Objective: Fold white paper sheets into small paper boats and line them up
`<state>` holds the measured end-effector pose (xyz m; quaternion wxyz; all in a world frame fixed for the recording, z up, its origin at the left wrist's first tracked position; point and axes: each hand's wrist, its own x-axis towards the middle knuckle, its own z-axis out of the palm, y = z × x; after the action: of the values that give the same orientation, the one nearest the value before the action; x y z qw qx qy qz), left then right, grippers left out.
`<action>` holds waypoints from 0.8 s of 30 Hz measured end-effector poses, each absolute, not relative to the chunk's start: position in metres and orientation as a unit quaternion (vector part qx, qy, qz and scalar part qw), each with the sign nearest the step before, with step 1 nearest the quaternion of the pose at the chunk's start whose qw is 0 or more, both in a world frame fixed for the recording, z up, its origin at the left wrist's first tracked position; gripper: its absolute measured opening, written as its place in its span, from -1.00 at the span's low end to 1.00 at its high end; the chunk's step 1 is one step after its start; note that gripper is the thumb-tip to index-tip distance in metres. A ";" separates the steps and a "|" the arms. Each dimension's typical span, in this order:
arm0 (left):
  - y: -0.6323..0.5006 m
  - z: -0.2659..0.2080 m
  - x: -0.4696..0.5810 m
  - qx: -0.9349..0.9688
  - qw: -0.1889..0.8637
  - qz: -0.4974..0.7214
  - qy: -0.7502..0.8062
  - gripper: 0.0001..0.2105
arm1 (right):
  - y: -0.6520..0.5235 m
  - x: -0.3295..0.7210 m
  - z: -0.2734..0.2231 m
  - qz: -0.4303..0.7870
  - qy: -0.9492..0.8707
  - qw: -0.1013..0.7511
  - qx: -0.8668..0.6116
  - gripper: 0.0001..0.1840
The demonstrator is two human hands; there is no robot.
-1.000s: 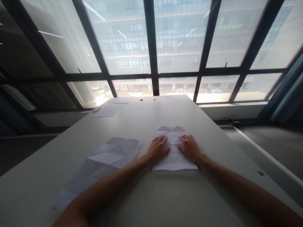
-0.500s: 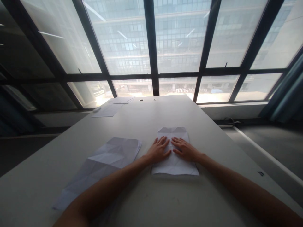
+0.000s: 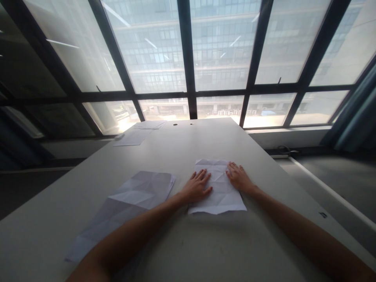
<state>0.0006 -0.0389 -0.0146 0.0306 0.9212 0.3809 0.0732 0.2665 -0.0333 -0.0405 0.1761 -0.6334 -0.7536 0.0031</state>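
Note:
A creased white sheet of paper (image 3: pixel 219 196) lies on the table in front of me, its near edge slightly wavy. My left hand (image 3: pixel 197 185) rests flat on the left part of this sheet with its fingers spread. On the right edge of the paper lies my right hand (image 3: pixel 238 177), its fingers stretched out toward the far right corner. Neither hand grips anything. Left of the sheet, partly behind my left forearm, are larger creased white papers (image 3: pixel 138 196) that look stacked.
The long white table (image 3: pixel 182 152) runs toward tall windows. More papers (image 3: pixel 133 137) lie at its far left corner, near two small dark spots or holes at the far edge. A blue curtain (image 3: pixel 352 121) hangs at the right, and a cable lies on the floor there.
My right hand has slid outward from the middle of the sheet to its right edge. My left hand has stayed in place. The paper's near edge has shifted slightly.

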 end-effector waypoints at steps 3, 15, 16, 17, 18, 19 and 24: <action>-0.039 -0.014 0.001 0.920 0.034 0.072 0.383 -0.33 | -0.035 0.264 -0.037 -0.005 -0.746 0.199 -0.635 -0.45; -0.043 -0.011 0.003 0.904 0.042 0.083 0.417 -0.33 | -0.062 0.238 -0.019 0.072 -0.872 0.194 -0.444 -0.34; -0.043 -0.010 0.003 0.903 0.043 0.083 0.418 -0.33 | -0.062 0.238 -0.019 0.071 -0.871 0.194 -0.445 -0.33; -0.044 -0.009 0.003 0.903 0.043 0.084 0.419 -0.34 | -0.061 0.239 -0.020 0.070 -0.871 0.196 -0.446 -0.33; -0.043 -0.009 0.003 0.903 0.044 0.084 0.420 -0.34 | -0.061 0.239 -0.020 0.069 -0.871 0.196 -0.446 -0.32; -0.043 -0.009 0.003 0.903 0.045 0.083 0.420 -0.33 | -0.060 0.240 -0.020 0.069 -0.871 0.196 -0.446 -0.31; -0.040 -0.009 0.003 0.903 0.044 0.092 0.418 -0.32 | -0.059 0.241 -0.020 0.069 -0.869 0.198 -0.449 -0.29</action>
<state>0.0027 -0.0401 -0.0091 0.0443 0.9029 0.4175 0.0923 0.2407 -0.0595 -0.0199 0.1979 -0.4491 -0.8686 0.0689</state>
